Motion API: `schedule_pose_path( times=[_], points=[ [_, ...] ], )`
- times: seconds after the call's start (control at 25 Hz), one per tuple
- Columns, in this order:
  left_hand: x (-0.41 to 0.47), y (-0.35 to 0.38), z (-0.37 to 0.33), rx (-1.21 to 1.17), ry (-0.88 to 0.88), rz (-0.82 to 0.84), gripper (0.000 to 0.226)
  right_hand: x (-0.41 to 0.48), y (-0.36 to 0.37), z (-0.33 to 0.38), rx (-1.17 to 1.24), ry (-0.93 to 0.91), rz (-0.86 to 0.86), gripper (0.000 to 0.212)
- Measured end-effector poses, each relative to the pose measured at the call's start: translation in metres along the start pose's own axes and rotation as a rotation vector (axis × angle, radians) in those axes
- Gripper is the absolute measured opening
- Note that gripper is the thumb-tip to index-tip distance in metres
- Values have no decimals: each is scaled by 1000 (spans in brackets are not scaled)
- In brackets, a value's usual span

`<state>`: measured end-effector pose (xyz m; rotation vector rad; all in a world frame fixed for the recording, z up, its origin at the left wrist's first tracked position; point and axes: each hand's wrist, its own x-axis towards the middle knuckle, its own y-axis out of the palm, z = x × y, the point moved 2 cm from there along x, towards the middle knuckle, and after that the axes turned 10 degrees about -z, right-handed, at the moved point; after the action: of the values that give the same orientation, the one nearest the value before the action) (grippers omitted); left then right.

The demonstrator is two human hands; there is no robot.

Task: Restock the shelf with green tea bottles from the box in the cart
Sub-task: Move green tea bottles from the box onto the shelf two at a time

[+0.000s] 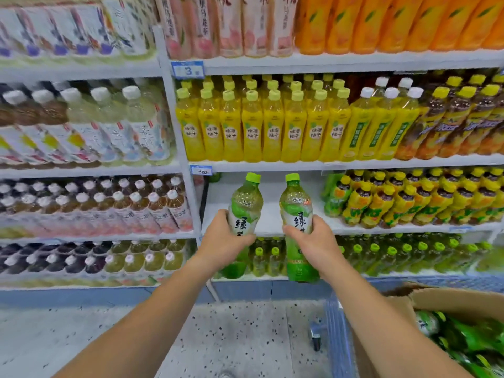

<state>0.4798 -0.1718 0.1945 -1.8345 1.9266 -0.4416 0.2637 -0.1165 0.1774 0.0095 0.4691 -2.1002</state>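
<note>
My left hand grips one green tea bottle around its label, held upright. My right hand grips a second green tea bottle, also upright. Both bottles have green caps and are raised in front of a bare stretch of white shelf, level with its front edge. A cardboard box at the lower right holds more green tea bottles lying on their sides. It sits in a blue cart.
Yellow and green bottles fill the same shelf to the right of the gap. Yellow bottles line the shelf above, green-capped bottles the shelf below. A white upright post bounds the gap on the left. Speckled floor lies beneath.
</note>
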Motion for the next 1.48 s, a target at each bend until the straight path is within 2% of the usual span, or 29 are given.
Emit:
schedule_pose_path(
  times=[0.12,0.28,0.72,1.0,1.16,1.24,1.32,1.4,1.48],
  points=[
    [42,-3,19,-52,22,-15,54,31,37,2,-37,-63,-25,31],
    [93,14,55,-89,64,-73,45,73,80,-18,-46,-123,-46,31],
    [228,99,178,-93,204,-279,46,223,197,-123,42,-270,-61,38],
    [267,126,211,-154,369,-355,46,258,235,-153,174,-427,-101,39],
    [278,142,215,-182,459,-384,54,263,240,-157,219,-535,-67,42],
    [282,145,218,-196,486,-371,52,264,240,-162,207,-576,-25,44],
    [285,143,227,-178,496,-284,55,265,235,-170,171,-598,64,46],
    [286,142,241,-100,481,-183,55,264,226,-180,53,-643,166,47],
    [283,140,254,-15,467,-194,47,267,218,-190,-68,-699,164,47]
  ],
)
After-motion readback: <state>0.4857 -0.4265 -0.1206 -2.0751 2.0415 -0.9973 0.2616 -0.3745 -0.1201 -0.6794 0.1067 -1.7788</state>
